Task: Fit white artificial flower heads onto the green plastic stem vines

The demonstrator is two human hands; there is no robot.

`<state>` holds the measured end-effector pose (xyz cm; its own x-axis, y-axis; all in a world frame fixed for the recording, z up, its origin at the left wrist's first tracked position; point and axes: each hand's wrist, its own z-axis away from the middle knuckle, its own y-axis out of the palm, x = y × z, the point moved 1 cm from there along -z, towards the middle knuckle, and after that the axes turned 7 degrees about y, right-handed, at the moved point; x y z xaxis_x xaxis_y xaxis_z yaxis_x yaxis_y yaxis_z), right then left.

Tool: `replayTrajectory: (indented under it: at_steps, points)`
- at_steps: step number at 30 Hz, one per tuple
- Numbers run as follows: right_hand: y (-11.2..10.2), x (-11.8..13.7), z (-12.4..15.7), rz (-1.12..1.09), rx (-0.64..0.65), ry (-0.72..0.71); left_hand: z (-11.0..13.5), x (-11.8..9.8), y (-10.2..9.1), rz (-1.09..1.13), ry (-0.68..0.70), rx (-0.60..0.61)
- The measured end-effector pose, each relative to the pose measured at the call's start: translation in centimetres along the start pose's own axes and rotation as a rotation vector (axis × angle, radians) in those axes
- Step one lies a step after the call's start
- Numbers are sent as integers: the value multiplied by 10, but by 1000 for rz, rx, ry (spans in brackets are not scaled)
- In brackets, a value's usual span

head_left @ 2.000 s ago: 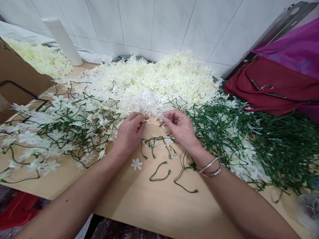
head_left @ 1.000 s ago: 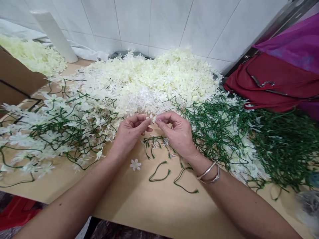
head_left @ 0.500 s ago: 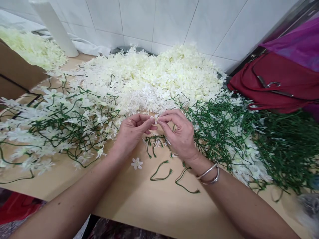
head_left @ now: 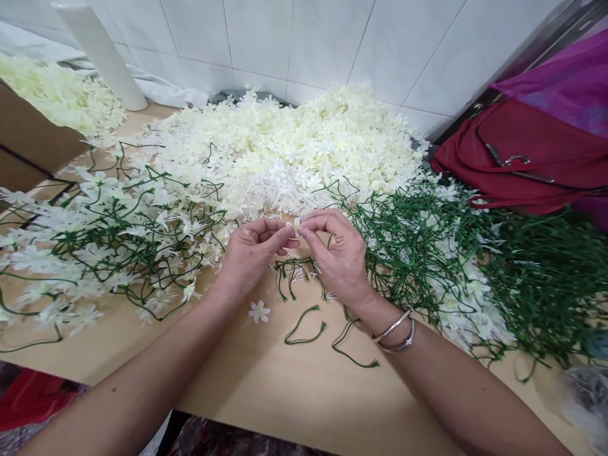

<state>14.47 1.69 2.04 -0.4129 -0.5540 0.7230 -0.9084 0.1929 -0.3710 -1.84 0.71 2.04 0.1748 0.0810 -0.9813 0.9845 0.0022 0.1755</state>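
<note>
A small white artificial flower is pinched between the fingertips of both hands, above the middle of the table. My left hand is closed on its left side, thumb against the forefinger. My right hand grips it from the right with thumb and forefinger; that wrist wears silver bangles. The fingers cover most of the flower. Under the hands lie several short green stems with white stamens. Nearer to me are a single flat white blossom, a bent green stem and another green stem.
Heaped cream blossoms lie along the tiled wall. White flowers with green stems spread left, beside a cardboard box. Green stems pile up right, near a red bag. A white roll stands back left.
The view has shifted very slightly. Both hands keep the same pinch on the small flower, with hardly any movement of the fingers.
</note>
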Motion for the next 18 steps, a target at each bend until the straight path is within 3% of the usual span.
replayTrajectory:
  at_steps: [2,7,10,14,18]
  points:
    - [-1,1,0,43,-18,-40,0,1,1,23,-3,5]
    - [-3,3,2,282,26,-296,1,2,1,67,-12,-5]
    - [-4,1,2,363,17,-351,3,0,2,67,-26,-4]
    - [-6,-1,1,377,5,-358,4,-2,3,55,-20,-32]
    - [-5,0,-2,261,9,-220,2,0,2,117,-79,-39]
